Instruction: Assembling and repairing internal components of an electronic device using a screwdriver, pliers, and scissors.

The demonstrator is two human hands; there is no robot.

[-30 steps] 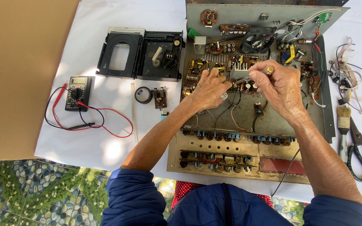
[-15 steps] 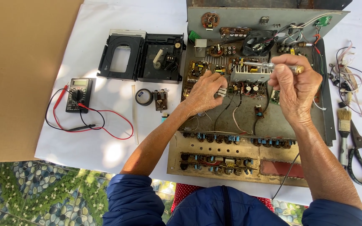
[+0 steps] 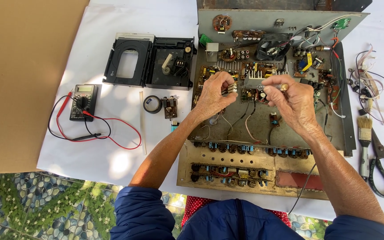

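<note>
Over the open amplifier chassis (image 3: 263, 129) on the worktop, my left hand (image 3: 214, 95) pinches a small white connector (image 3: 231, 88); my right hand (image 3: 292, 100) is clamped on a brass-tipped tool (image 3: 277, 86) above the circuit boards.

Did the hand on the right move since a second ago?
Yes. The right hand has drifted left along the open chassis, toward the left hand, and now hovers beside the finned heat sink.

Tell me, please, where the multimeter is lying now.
In the head view, the multimeter lies on the white sheet at the person's left, beside the cardboard, below-left of the open black disc drive.
</note>
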